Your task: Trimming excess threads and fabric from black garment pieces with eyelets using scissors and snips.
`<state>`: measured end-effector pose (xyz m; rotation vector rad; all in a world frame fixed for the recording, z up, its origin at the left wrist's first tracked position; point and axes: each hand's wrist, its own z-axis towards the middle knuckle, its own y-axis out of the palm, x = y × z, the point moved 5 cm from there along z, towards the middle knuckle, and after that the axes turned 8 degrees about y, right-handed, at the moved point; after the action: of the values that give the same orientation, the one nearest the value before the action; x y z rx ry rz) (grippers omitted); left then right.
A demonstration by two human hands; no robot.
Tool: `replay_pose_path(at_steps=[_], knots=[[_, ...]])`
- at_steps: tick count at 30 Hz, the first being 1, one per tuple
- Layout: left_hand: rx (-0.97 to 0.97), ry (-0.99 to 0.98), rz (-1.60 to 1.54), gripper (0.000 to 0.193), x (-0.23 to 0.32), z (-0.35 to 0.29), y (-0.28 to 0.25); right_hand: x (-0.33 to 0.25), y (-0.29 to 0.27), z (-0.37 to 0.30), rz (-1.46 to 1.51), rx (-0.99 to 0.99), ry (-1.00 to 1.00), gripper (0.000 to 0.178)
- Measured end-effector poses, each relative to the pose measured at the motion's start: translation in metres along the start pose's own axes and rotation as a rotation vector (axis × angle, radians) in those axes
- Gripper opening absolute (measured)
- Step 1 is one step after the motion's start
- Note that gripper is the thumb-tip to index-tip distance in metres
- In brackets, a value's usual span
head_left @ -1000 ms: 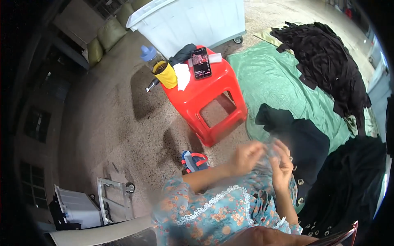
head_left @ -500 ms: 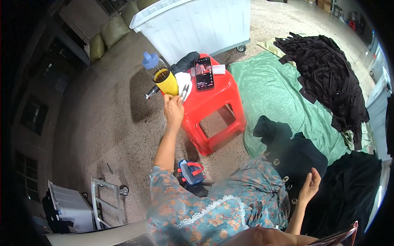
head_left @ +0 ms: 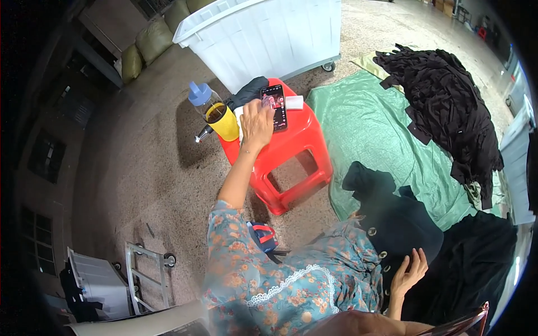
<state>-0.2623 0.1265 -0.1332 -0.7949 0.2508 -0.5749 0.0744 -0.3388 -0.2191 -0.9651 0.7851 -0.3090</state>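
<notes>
- The left hand is stretched out over the top of the red stool, palm down, fingers loosely spread over a white cloth and touching the near edge of the phone. Whether it pinches anything underneath I cannot tell; the hand hides that spot.
- The right hand rests low by the lap, fingers apart and slack, laid on the black garment with its row of metal eyelets, gripping nothing.
- To do this reach well, I would keep the wrist low and press lightly, since the phone lies close to the stool's edge and the bottle stands just beside the hand.
- Just left of the left hand stands a bottle with a blue cap and a yellow sleeve; no label can be read.
- Beyond that hand sits a small white flat packet, then a big white tub on wheels.
- Between the hands and to the right spreads a green sheet, carrying a black pile of cloth.
</notes>
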Motion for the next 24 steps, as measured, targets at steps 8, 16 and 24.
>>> replay_pose_path(at_steps=[8,16,24], knots=[[0.218,-0.168,-0.234,0.039,0.048,-0.010,-0.015,-0.010,-0.029,-0.023,-0.027,0.033,0.034,0.026],[-0.726,0.212,-1.067,0.042,0.277,-0.211,0.003,-0.010,-0.024,-0.049,-0.054,-0.256,-0.060,0.043],[-0.639,0.017,-0.830,0.027,0.284,-0.230,-0.015,0.085,-0.038,-0.114,0.225,-0.354,0.122,0.041]])
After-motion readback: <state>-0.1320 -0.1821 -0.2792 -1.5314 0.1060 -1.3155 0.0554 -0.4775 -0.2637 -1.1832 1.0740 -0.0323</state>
